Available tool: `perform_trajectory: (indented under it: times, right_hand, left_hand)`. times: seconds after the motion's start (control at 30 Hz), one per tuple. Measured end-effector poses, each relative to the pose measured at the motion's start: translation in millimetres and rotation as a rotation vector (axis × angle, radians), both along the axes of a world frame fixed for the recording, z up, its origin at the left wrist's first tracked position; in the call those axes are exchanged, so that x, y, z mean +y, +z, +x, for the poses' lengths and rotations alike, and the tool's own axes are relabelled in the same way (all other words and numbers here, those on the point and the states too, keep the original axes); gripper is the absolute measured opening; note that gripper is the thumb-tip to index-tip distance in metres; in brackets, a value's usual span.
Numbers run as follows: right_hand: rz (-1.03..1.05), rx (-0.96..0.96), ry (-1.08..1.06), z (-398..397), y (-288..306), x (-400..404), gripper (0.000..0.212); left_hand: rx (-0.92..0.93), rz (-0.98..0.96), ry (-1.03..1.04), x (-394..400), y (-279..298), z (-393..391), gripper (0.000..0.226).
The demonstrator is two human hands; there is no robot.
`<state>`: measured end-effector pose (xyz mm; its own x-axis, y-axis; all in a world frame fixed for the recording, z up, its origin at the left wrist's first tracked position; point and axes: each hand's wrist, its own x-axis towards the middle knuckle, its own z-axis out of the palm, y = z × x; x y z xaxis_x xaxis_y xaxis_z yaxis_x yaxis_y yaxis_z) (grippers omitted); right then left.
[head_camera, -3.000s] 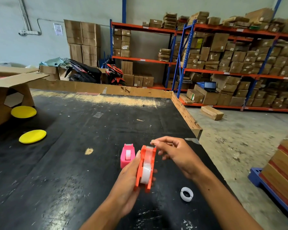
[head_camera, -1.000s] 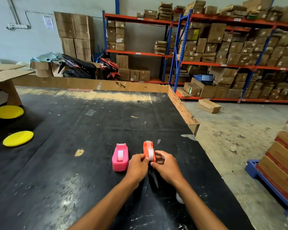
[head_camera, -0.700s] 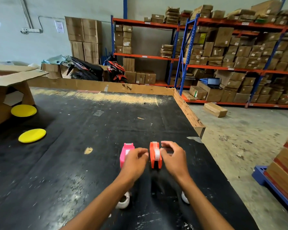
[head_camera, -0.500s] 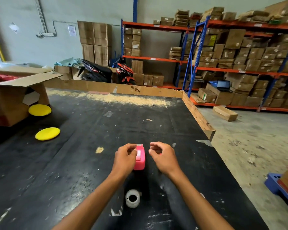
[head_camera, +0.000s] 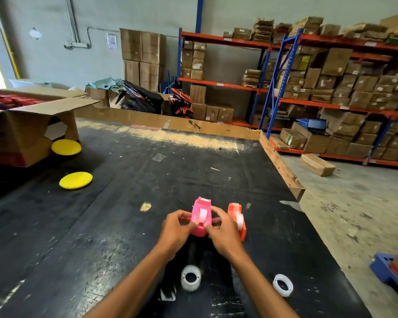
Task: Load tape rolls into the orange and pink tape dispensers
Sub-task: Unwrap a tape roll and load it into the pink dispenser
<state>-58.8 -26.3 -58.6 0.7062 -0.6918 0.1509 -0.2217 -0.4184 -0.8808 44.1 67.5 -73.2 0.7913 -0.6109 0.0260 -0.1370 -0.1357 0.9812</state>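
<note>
Flanking pink dispenser (head_camera: 200,216): orange dispenser (head_camera: 237,218)

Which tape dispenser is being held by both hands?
The pink dispenser, gripped between left hand and right hand; the orange dispenser stands untouched beside it.

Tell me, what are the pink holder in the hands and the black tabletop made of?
The pink dispenser looks like moulded plastic: uniform bright colour, smooth rounded edges, slight sheen. The black tabletop seems a rubbery or painted sheet over wood, scuffed with pale scratches; its raw wooden edge shows at the right.
</note>
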Motion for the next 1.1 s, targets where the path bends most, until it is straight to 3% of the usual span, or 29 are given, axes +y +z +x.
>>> perform_trajectory:
  times: [0.27, 0.43, 0.67, 0.97, 1.1]
  right_hand:
    - [-0.309, 0.355, 0.098, 0, 22, -15, 0.046]
    - [-0.397, 0.483, 0.122, 5, 32, -21, 0.028]
    - [-0.504, 0.406, 0.099, 4, 38, -12, 0.033]
    - [-0.369, 0.212, 0.044, -12, 43, -19, 0.031]
    - [-0.436, 0.147, 0.035, -23, 43, -15, 0.028]
  left_hand:
    - [-0.157, -0.011, -0.074, -1, -5, 0, 0.039]
    - [-0.199, -0.049, -0.134, -1, 0, -8, 0.035]
    - [-0.134, 0.005, -0.051, 0, 1, -4, 0.024]
    - [-0.208, 0.186, -0.037, -4, 4, 2, 0.026]
    - [-0.188, 0.035, 0.072, -1, 20, -12, 0.023]
